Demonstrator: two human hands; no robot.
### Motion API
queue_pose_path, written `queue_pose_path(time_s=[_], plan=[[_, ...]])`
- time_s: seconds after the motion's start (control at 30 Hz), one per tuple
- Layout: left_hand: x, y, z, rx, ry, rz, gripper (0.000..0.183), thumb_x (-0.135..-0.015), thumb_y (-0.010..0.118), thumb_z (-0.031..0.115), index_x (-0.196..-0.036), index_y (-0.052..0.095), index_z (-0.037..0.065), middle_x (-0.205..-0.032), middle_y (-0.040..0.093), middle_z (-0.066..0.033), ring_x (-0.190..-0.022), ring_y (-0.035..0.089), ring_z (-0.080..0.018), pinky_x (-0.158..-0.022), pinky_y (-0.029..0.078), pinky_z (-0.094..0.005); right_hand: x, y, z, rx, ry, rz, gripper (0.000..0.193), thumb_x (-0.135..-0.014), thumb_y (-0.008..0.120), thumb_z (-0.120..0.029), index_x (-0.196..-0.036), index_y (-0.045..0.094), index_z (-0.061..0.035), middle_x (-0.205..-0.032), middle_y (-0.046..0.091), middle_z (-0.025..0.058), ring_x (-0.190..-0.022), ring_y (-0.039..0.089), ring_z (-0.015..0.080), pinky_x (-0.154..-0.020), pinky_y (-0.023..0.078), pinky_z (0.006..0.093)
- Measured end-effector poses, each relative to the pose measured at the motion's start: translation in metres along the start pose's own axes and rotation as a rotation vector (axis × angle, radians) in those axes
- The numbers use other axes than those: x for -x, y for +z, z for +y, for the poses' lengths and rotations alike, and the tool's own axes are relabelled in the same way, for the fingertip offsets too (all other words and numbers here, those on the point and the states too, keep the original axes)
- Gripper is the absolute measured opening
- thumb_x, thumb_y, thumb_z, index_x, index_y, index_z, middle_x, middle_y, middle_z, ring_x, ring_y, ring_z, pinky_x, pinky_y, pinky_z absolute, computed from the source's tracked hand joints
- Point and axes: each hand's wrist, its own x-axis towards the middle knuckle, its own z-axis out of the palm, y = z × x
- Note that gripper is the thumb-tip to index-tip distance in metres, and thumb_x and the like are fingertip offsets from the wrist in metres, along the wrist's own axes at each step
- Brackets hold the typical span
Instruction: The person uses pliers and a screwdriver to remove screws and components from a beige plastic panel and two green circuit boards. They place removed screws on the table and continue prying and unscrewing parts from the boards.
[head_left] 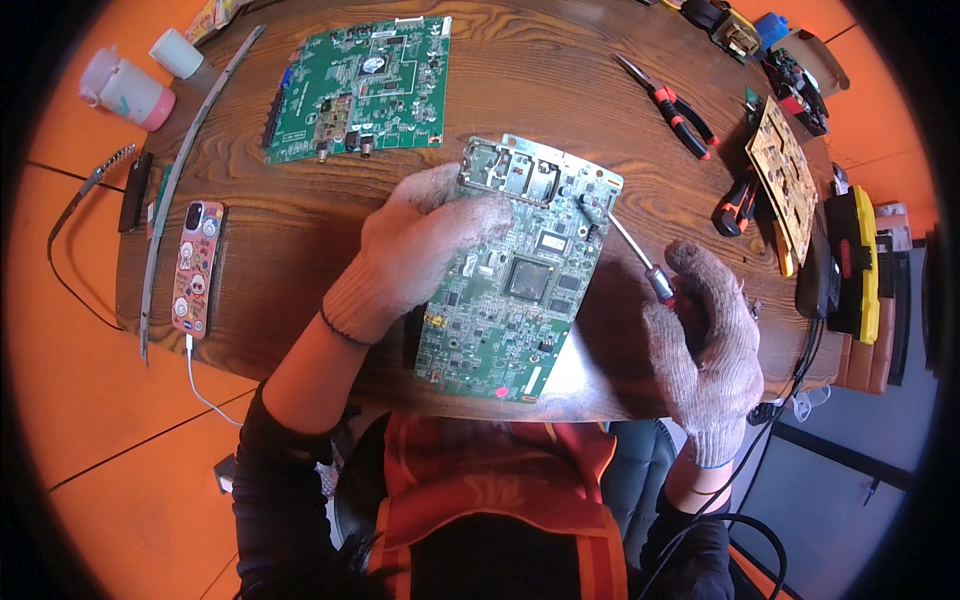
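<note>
I have two green circuit boards here, and the one I'm working on, the populated board (505, 300), is up in front of me, tilted, at the near edge of the table (560, 80). My gloved left hand (425, 235) grips it by its upper left side, beside the metal-framed section. Whether its lower end rests on the table, I can't tell.

My gloved right hand (705, 345) is curled around the handle of one screwdriver (630, 240), its shaft slanting up and left to the board's upper right corner. I can't make out whether the tip touches a part there.

The second green board (415, 110) lies flat at the back left, well apart from the first. To the right I count one pair of pliers (675, 110), jaws pointing away from me, one brown board (785, 180) propped at a slant, and one red-and-black tool (738, 205) just beside that.

On my left are one phone (198, 265) in a patterned case, with one white cable (200, 385) at its lower end, and one long metal strip (190, 150). Past the strip stand two drinking vessels: a white cup (177, 53) and a pink-based tumbler (125, 88).
</note>
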Motion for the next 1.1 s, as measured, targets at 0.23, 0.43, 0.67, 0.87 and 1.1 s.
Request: queue_pose_path(time_s=[0.23,0.43,0.67,0.87,1.1], plan=[[-0.003,-0.004,-0.002,-0.052,0.019,0.027,0.027,-0.088,0.063,0.014,-0.11,0.065,-0.001,-0.097,0.069,-0.0053,-0.088,0.063,-0.0115,-0.08,0.051,-0.0256,0.027,0.01,0.005,-0.092,0.012,0.011,0.033,-0.077,0.076,-0.008,-0.109,0.068,-0.0021,-0.095,0.069,0.0152,-0.083,0.068,0.0253,-0.075,0.052,0.0312],[-0.001,-0.001,0.002,-0.071,-0.011,-0.008,0.025,-0.089,0.062,0.013,-0.109,0.065,-0.001,-0.096,0.069,-0.0045,-0.088,0.063,-0.011,-0.079,0.051,-0.0256,0.046,0.028,0.015,-0.36,0.112,0.093,0.03,-0.079,0.072,-0.006,-0.108,0.067,0.0015,-0.103,0.068,0.0176,-0.092,0.066,0.0251,-0.083,0.051,0.0336],[0.0,0.001,0.005,-0.188,0.016,-0.033,0.024,-0.09,0.061,0.012,-0.111,0.066,0.0,-0.099,0.069,-0.0036,-0.09,0.062,-0.0101,-0.08,0.05,-0.026,0.048,0.039,0.029,-0.476,0.236,0.129,0.035,-0.08,0.072,-0.006,-0.113,0.064,0.0032,-0.111,0.066,0.0159,-0.102,0.063,0.022,-0.091,0.048,0.0337],[0.002,0.002,0.007,-0.165,-0.029,-0.015,0.023,-0.091,0.061,0.012,-0.111,0.067,0.001,-0.1,0.07,-0.0032,-0.092,0.062,-0.0103,-0.082,0.05,-0.0262,0.047,0.052,0.039,-0.539,0.231,0.163,0.038,-0.082,0.072,-0.007,-0.117,0.062,0.0032,-0.115,0.064,0.015,-0.106,0.061,0.0232,-0.095,0.045,0.0355],[0.006,0.004,0.006,-0.284,0.033,0.12,0.031,-0.089,0.064,0.022,-0.111,0.067,0.001,-0.098,0.069,-0.0042,-0.092,0.062,-0.0116,-0.085,0.049,-0.0263,0.048,0.056,0.042,-0.583,0.352,0.188,0.037,-0.081,0.07,-0.006,-0.116,0.062,0.0016,-0.114,0.063,0.0149,-0.107,0.06,0.0252,-0.096,0.044,0.0372]])
